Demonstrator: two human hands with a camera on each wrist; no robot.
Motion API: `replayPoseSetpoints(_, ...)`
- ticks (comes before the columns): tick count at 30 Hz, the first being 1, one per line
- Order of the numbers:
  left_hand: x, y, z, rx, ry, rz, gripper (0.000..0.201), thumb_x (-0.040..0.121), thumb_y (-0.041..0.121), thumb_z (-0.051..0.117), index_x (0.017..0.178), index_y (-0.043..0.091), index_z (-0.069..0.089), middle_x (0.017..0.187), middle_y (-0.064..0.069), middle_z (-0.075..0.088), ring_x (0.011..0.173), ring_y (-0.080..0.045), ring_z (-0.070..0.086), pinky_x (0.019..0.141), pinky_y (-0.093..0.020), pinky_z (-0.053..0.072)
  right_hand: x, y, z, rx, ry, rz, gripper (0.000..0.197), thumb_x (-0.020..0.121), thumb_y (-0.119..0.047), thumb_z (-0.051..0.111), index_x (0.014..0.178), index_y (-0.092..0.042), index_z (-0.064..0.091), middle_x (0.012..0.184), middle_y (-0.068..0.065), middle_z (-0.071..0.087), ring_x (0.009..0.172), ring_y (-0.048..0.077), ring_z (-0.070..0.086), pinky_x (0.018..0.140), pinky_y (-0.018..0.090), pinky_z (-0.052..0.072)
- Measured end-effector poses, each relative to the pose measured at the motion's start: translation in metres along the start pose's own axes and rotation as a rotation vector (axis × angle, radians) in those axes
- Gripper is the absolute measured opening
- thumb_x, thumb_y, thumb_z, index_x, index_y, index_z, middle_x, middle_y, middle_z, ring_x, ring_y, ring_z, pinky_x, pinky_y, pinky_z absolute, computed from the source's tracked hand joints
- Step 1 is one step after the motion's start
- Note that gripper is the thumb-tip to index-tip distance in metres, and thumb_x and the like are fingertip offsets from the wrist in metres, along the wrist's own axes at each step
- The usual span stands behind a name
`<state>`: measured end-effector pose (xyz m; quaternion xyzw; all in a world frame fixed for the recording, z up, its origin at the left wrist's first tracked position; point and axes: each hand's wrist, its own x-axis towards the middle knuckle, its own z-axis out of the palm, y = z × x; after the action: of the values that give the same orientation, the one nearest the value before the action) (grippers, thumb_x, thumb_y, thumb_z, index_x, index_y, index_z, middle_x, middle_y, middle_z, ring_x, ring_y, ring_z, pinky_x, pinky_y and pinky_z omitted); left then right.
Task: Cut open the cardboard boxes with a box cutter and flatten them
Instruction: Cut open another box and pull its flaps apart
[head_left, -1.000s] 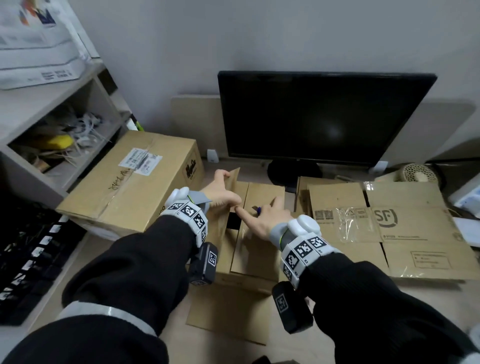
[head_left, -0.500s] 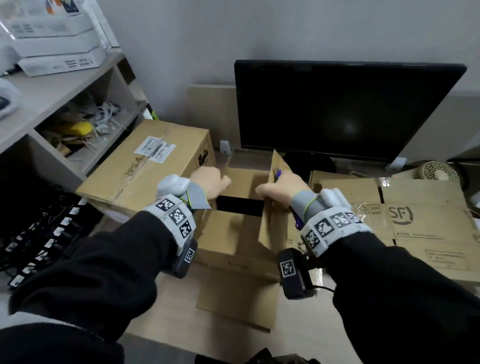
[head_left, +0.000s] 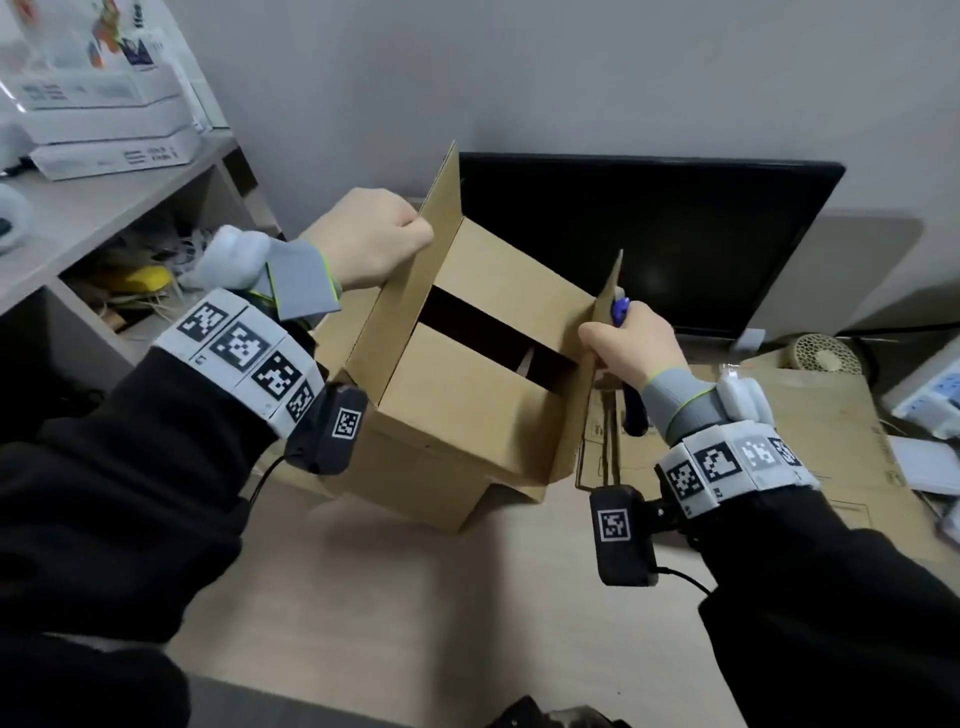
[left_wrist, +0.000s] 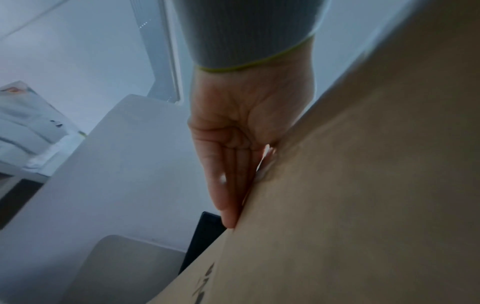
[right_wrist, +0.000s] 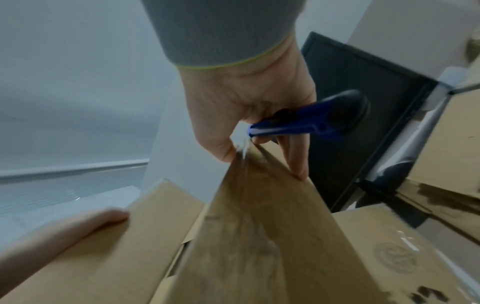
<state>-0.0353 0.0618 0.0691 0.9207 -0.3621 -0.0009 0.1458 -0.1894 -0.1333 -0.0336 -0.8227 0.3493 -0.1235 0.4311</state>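
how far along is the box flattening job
Done: flattened cardboard lies on the desk at right. In hand: the open box is lifted, left hand and right hand each holding a top flap, the right also holding the blue box cutter. Left: this box is still box-shaped, not flat. Any other boxes cannot be seen.

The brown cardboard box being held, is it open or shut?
Open: the brown cardboard box has both top flaps pulled apart, showing a dark gap inside.
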Motion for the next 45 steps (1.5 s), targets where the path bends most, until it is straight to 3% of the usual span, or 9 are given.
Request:
replayPoseSetpoints(4, -0.012, 0.023, -0.006, -0.049, 0.014, 0.089, 0.037, 0.093, 0.019, 0.039, 0.060, 0.010, 0.027, 0.060, -0.007, 0.032, 0.058, -0.022, 0.029, 0.055, -0.035, 0.025, 0.007, 0.031, -0.009, 0.123, 0.096, 0.172, 0.034, 0.080, -0.025, 0.061, 0.107, -0.006, 0.050, 0.092, 0.008, 0.057, 0.075, 0.020, 0.056, 0.067, 0.032, 0.050)
replayPoseSetpoints(11, -0.031, 0.048, -0.007, -0.149, 0.004, 0.206, 0.039, 0.095, 0.020, 0.038, 0.060, 0.012, 0.025, 0.058, -0.003, 0.031, 0.051, -0.018, 0.032, 0.048, -0.028, 0.026, 0.004, 0.046, -0.034, -0.263, 0.283, 0.341, 0.092, 0.062, -0.027, 0.087, 0.129, 0.000, 0.031, 0.132, 0.017, 0.037, 0.123, 0.035, 0.042, 0.101, 0.042, 0.042)
replayPoseSetpoints(17, -0.041, 0.067, -0.011, -0.180, 0.002, 0.327, 0.039, 0.095, 0.017, 0.039, 0.061, 0.013, 0.022, 0.059, -0.002, 0.027, 0.055, -0.016, 0.022, 0.051, -0.030, 0.021, -0.013, 0.043, -0.026, -0.698, 0.603, 0.192, 0.060, 0.065, -0.009, 0.075, 0.115, -0.010, 0.041, 0.141, 0.013, 0.029, 0.124, 0.029, 0.032, 0.091, 0.046, 0.036)
replayPoseSetpoints(20, -0.044, 0.072, -0.012, -0.134, -0.016, 0.407, 0.040, 0.096, 0.016, 0.039, 0.061, 0.013, 0.022, 0.056, -0.001, 0.026, 0.051, -0.015, 0.021, 0.047, -0.025, 0.019, -0.025, 0.042, -0.021, -0.754, 0.489, 0.207, 0.058, 0.069, -0.014, 0.077, 0.117, -0.012, 0.044, 0.133, 0.010, 0.036, 0.123, 0.029, 0.037, 0.094, 0.044, 0.035)
replayPoseSetpoints(23, -0.048, 0.072, -0.006, -0.110, -0.054, 0.488, 0.039, 0.096, 0.015, 0.040, 0.060, 0.013, 0.027, 0.057, -0.001, 0.032, 0.051, -0.015, 0.027, 0.051, -0.028, 0.023, -0.044, 0.046, -0.007, -0.553, 0.205, 0.288, 0.081, 0.069, -0.038, 0.083, 0.126, -0.003, 0.038, 0.128, 0.015, 0.043, 0.120, 0.033, 0.047, 0.094, 0.042, 0.041)
replayPoseSetpoints(28, -0.062, 0.064, 0.013, -0.093, -0.146, 0.594, 0.045, 0.090, 0.033, 0.030, 0.090, 0.001, 0.062, 0.078, -0.012, 0.061, 0.073, -0.023, 0.053, 0.075, -0.044, 0.043, -0.078, 0.054, 0.030, -0.429, 0.194, 0.369, 0.107, 0.053, -0.073, 0.074, 0.126, -0.004, 0.037, 0.126, 0.013, 0.045, 0.118, 0.029, 0.047, 0.099, 0.040, 0.042)
replayPoseSetpoints(34, -0.071, 0.048, 0.034, -0.157, -0.127, 0.598, 0.031, 0.100, 0.030, 0.044, 0.119, 0.024, 0.067, 0.120, 0.007, 0.066, 0.110, -0.014, 0.057, 0.093, -0.030, 0.043, -0.099, 0.047, 0.062, -0.098, 0.316, 0.436, 0.116, 0.049, -0.064, 0.082, 0.132, -0.003, 0.029, 0.134, 0.011, 0.035, 0.124, 0.028, 0.042, 0.098, 0.042, 0.042)
replayPoseSetpoints(41, -0.071, 0.038, 0.049, -0.276, -0.096, 0.539, 0.026, 0.097, 0.029, 0.050, 0.114, 0.024, 0.069, 0.116, 0.009, 0.066, 0.111, -0.008, 0.056, 0.088, -0.023, 0.041, -0.106, 0.039, 0.088, 0.048, 0.435, 0.399, 0.107, 0.052, -0.048, 0.088, 0.129, -0.006, 0.027, 0.131, 0.011, 0.038, 0.124, 0.030, 0.042, 0.102, 0.042, 0.040)
replayPoseSetpoints(45, -0.076, 0.031, 0.051, -0.393, 0.095, 0.578, 0.022, 0.077, 0.021, 0.060, 0.094, 0.022, 0.074, 0.095, 0.013, 0.069, 0.098, -0.009, 0.063, 0.089, -0.037, 0.050, -0.108, 0.032, 0.090, 0.072, 0.471, 0.358, 0.097, 0.058, -0.042, 0.084, 0.129, -0.005, 0.029, 0.130, 0.010, 0.040, 0.122, 0.028, 0.042, 0.102, 0.037, 0.038)
